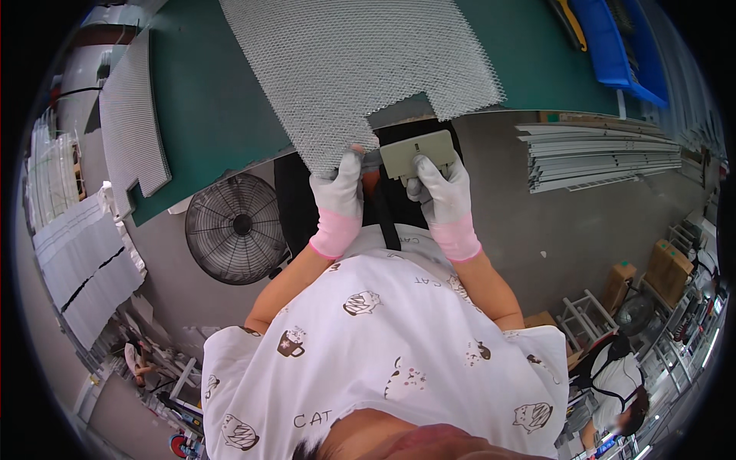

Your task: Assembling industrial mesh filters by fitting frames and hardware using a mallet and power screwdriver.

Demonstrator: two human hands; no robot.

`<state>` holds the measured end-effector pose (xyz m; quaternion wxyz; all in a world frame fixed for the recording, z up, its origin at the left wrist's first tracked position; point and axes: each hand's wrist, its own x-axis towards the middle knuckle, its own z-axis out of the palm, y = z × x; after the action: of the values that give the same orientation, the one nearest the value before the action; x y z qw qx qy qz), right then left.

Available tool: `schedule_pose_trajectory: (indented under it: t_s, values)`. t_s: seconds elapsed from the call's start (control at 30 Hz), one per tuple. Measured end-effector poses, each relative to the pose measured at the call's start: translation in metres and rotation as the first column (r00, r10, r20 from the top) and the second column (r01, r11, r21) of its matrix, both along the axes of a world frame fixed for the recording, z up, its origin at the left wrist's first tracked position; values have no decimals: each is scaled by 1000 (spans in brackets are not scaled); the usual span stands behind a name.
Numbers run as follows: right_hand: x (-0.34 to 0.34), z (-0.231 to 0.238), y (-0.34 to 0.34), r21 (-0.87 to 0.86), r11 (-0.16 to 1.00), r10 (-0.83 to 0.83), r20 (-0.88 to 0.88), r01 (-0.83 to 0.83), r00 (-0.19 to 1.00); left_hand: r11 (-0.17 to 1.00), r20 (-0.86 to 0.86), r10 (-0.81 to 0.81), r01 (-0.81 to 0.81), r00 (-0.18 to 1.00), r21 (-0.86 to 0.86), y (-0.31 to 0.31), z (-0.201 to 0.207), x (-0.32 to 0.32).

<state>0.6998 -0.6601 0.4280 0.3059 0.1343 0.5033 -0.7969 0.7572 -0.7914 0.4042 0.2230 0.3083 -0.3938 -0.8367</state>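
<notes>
A large sheet of silvery metal mesh (pixel 360 54) lies on the green table top (pixel 207 84), with a rectangular notch cut into its near edge. At the sheet's near left corner, my left hand (pixel 341 184), in a white glove with a pink cuff, is closed on the mesh, thumb on top. My right hand (pixel 445 186), gloved alike, grips a flat grey-green rectangular plate (pixel 399 156) with a small dark slot. The thumb presses on its face; the fingers are mostly hidden underneath. The plate is held beside the notch, just off the table's near edge.
Another stack of notched mesh (pixel 134 115) lies at the table's left end. A blue bin (pixel 606 46) and a yellow-handled tool (pixel 573 27) are at the far right. Below stand a black floor fan (pixel 241 224) and stacked white strips (pixel 590 157). Other people work behind.
</notes>
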Motion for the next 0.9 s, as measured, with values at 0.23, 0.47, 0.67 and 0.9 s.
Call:
schedule_pose_trajectory:
  t_s: [0.23, 0.47, 0.67, 0.9]
  values:
    - [-5, 4, -6, -25, 1000, 16, 17, -16, 1000, 998, 60, -63, 63, 996, 1, -4, 0, 5]
    - [-8, 6, -9, -7, 999, 40, -14, -40, 999, 995, -3, -102, 102, 995, 22, -6, 0, 4]
    - [-7, -1, -10, 1, 1000, 22, 8, -22, 1000, 985, -24, -163, 164, 986, 60, -9, 7, 2]
    - [-4, -3, -10, -46, 998, 38, 18, -37, 999, 957, 54, -183, 165, 982, 239, 8, 24, 15]
